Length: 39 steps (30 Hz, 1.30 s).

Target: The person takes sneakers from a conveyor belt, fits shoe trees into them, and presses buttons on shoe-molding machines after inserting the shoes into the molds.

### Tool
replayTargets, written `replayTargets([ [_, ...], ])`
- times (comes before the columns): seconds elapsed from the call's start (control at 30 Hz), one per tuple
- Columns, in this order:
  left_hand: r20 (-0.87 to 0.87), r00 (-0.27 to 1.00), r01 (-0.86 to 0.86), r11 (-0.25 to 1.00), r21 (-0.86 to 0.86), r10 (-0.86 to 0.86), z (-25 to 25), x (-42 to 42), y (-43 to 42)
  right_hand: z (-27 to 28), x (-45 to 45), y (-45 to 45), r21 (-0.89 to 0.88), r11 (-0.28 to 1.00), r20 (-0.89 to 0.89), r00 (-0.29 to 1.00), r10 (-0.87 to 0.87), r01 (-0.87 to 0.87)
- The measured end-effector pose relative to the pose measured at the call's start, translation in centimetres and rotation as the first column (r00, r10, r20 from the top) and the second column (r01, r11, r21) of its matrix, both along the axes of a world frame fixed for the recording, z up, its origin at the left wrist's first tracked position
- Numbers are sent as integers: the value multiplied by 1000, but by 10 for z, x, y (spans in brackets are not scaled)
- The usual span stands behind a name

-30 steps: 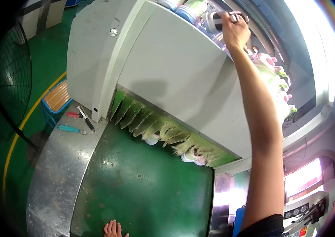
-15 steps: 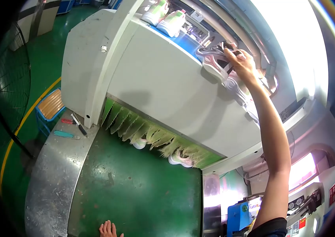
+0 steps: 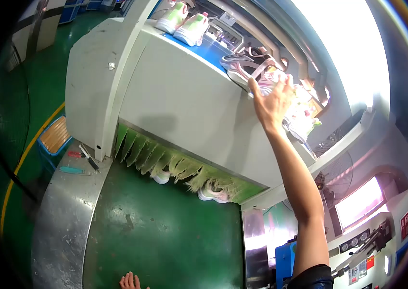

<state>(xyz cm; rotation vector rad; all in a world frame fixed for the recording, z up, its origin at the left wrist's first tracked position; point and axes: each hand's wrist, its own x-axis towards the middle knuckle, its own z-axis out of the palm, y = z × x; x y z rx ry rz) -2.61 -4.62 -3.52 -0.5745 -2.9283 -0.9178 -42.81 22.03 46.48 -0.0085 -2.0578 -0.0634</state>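
My right hand (image 3: 274, 101) reaches up to the top of the white machine, thumb and fingers apart. It overlaps a row of pale sneakers; whether it touches one I cannot tell. Just left of it stands a grey and pink sneaker (image 3: 239, 69) with a dark inside, and white-pink sneakers (image 3: 301, 120) stand behind and right of it under bright glare. At the bottom edge, only the outstretched fingers of my left hand (image 3: 129, 281) show, over the green conveyor belt (image 3: 165, 236), holding nothing visible.
Two white-green sneakers (image 3: 192, 30) stand farther left on the blue top surface (image 3: 209, 50). Below, two sneakers (image 3: 212, 193) poke through a fringed green curtain (image 3: 165, 161). A teal-handled tool (image 3: 71, 170) and a pen-like tool (image 3: 88, 157) lie on the metal side ledge (image 3: 64, 212).
My right hand has come off the grey and pink sneaker and spread its fingers, now to the right of it. The view has shifted slightly. My left hand stays at the bottom edge.
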Motion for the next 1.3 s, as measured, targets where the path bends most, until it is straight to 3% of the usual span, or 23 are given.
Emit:
replayTargets([
  [0.17, 6, 1000, -12, 1000, -6, 12, -1, -3, -1, -17, -31, 42, 258, 966, -98, 994, 55, -28],
  [0.23, 20, 1000, -17, 1000, -14, 17, 0, 1, -2, -23, -25, 48, 259, 958, -144, 976, 165, -124],
  [0.37, 64, 997, -31, 1000, -5, 31, 5, 0, -1, -23, 21, -32, 430, 736, -71, 792, 606, -524],
  [0.43, 89, 995, -42, 999, -15, 43, 14, -3, -5, -17, -24, -59, 299, 687, -74, 702, 708, -662],
  [0.53, 93, 992, -85, 996, 16, 84, 11, -3, -3, 16, -102, -103, 75, 693, 17, 696, 718, -717],
  [0.6, 60, 991, -119, 992, 33, 117, 6, -1, -3, 45, -164, -119, 108, 732, 45, 739, 672, -672],
  [0.63, 69, 988, -140, 990, 22, 138, 3, -1, -3, 50, -185, -131, -54, 682, -14, 684, 730, -729],
  [0.7, 36, 990, -138, 990, 21, 137, 3, -1, -1, 38, -222, -137, -97, 760, -80, 766, 637, -642],
  [0.77, 22, 995, -98, 994, 48, 98, 13, -2, -7, 12, -234, -117, -138, 818, 44, 821, 569, -559],
  [0.8, 14, 992, -127, 991, 41, 127, 9, -4, 2, 21, -255, -122, -337, 693, 17, 732, 681, -638],
  [0.9, 1, 996, -91, 995, 42, 92, 14, 1, 0, 19, -204, -125, -283, 737, -106, 784, 612, -613],
  [0.93, -28, 996, -87, 994, 61, 88, 14, -1, 5, 23, -189, -124, -320, 746, -20, 792, 611, -584],
  [0.97, -34, 996, -86, 994, 65, 88, 9, -9, 7, 29, -173, -140, 23, 714, -367, 659, 657, -699],
  [1.03, -99, 991, -89, 994, 66, 95, 12, 2, 4, 29, -137, -135, -215, 801, -216, 827, 518, -558],
  [1.07, -84, 993, -80, 993, 84, 87, 11, -9, 10, 42, -125, -111, -36, 898, -42, 898, 437, -439],
  [1.1, -88, 992, -83, 993, 78, 90, 12, -5, 6, 35, -111, -97, -57, 862, -7, 864, 504, -504],
  [1.17, -121, 989, -82, 995, 64, 90, 14, -1, -6, 35, -119, -70, -99, 912, -61, 917, 394, -398],
  [1.2, -117, 989, -83, 993, 85, 93, 10, -3, 8, 42, -118, -63, -164, 933, 85, 938, 337, -320],
  [1.23, -126, 988, -83, 992, 91, 94, 9, -2, 7, 44, -121, -54, -235, 888, 167, 884, 437, -394],
  [1.3, -101, 991, -81, 991, 106, 91, 7, -2, 7, 38, -111, -46, -144, 879, 171, 864, 474, -454],
])
